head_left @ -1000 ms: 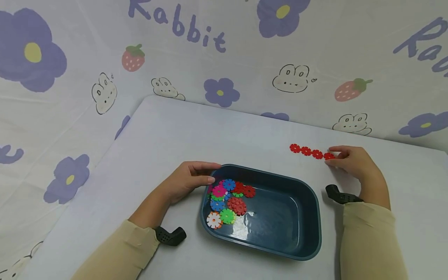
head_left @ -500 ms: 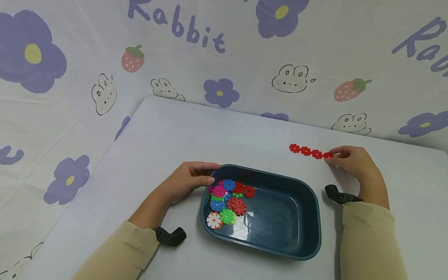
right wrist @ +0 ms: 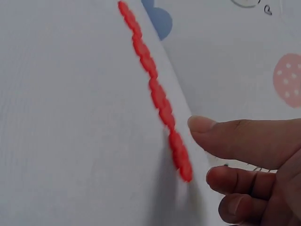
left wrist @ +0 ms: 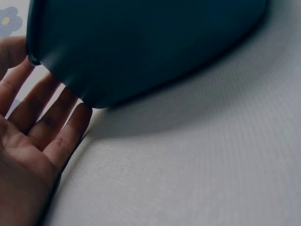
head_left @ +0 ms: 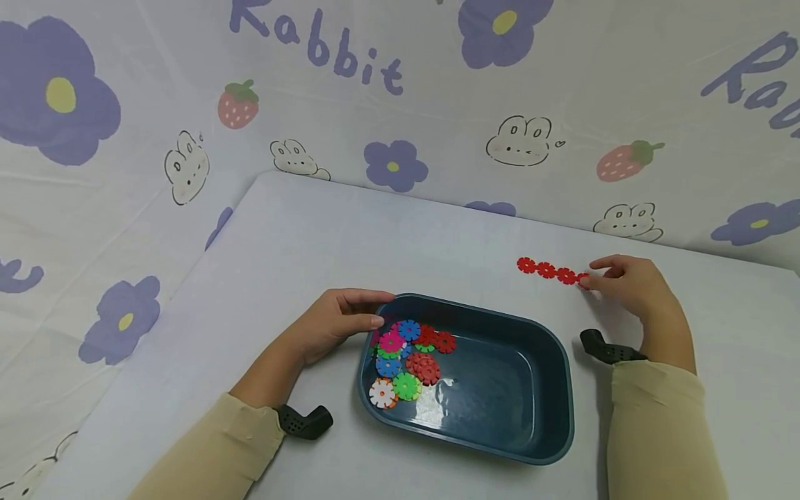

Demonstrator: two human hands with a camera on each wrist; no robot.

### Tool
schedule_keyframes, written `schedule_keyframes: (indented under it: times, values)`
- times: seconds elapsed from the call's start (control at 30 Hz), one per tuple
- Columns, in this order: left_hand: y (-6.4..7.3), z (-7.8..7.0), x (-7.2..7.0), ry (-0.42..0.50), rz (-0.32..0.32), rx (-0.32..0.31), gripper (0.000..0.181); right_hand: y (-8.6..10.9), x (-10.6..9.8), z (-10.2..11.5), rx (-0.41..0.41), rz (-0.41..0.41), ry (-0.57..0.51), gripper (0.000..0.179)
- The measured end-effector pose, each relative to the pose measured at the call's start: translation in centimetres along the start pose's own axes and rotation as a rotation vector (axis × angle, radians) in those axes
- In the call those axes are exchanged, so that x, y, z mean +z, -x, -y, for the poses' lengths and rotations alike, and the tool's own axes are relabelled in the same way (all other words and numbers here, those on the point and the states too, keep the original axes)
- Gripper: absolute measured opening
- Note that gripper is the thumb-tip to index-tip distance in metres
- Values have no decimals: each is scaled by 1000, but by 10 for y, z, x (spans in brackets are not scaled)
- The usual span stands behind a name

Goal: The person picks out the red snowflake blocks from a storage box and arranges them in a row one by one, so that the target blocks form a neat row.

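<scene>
A chain of several red notched plastic discs (head_left: 546,270), linked edge to edge, lies at the right of the table. My right hand (head_left: 634,283) is at its right end, with the thumb covering part of the last disc in the head view. In the right wrist view the thumb (right wrist: 244,141) and fingers stand apart from the chain (right wrist: 160,101), with a visible gap. My left hand (head_left: 331,323) holds the dark teal plastic tub (head_left: 487,389) at its far left corner, thumb over the rim. The left wrist view shows its fingers (left wrist: 63,143) against the tub's outer wall.
Loose notched discs in blue, pink, green, white and red (head_left: 406,386) lie piled at the tub's left end. A white table (head_left: 350,229) is backed by a printed cloth (head_left: 450,104). Black wrist devices (head_left: 306,422) sit on both sleeves.
My right hand has risen slightly, its thumb shifting from the near edge of the end disc to in front of it. The chain, tub and left hand look unmoved.
</scene>
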State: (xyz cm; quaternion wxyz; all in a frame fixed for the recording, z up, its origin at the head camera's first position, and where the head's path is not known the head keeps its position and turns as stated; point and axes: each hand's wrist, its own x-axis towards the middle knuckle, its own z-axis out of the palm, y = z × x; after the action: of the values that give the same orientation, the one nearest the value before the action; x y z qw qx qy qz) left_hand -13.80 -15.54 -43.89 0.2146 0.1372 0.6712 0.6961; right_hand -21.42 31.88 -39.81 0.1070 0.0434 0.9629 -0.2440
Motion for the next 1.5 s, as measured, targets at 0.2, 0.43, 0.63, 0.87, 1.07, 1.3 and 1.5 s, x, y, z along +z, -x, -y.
schedule_keyframes:
  times: [0.2, 0.43, 0.63, 0.87, 1.07, 1.3, 1.5]
  values:
    - [0, -1, 0, -5, -1, 5, 42, 10, -14, 26, -70, -79, -6, 63]
    - [1, -3, 0, -4, -9, -5, 41, 39, -31, 74, -244, -203, -41, 51]
    - [0, -3, 0, -15, -13, 14, 41, 81, -40, 118, -489, -252, -239, 32]
    - [-1, -1, -1, -34, -32, 46, 38, 112, -24, 163, -882, -77, -311, 35]
    - [-1, 1, 0, -62, -55, 53, 36, 102, 17, 190, -770, 285, -160, 30]
    - [0, 1, 2, -67, -47, 55, 37, 79, 71, 199, -684, 581, 58, 42]
    - [0, 0, -1, -77, -58, 60, 34, 77, 94, 209, -595, 539, 203, 44]
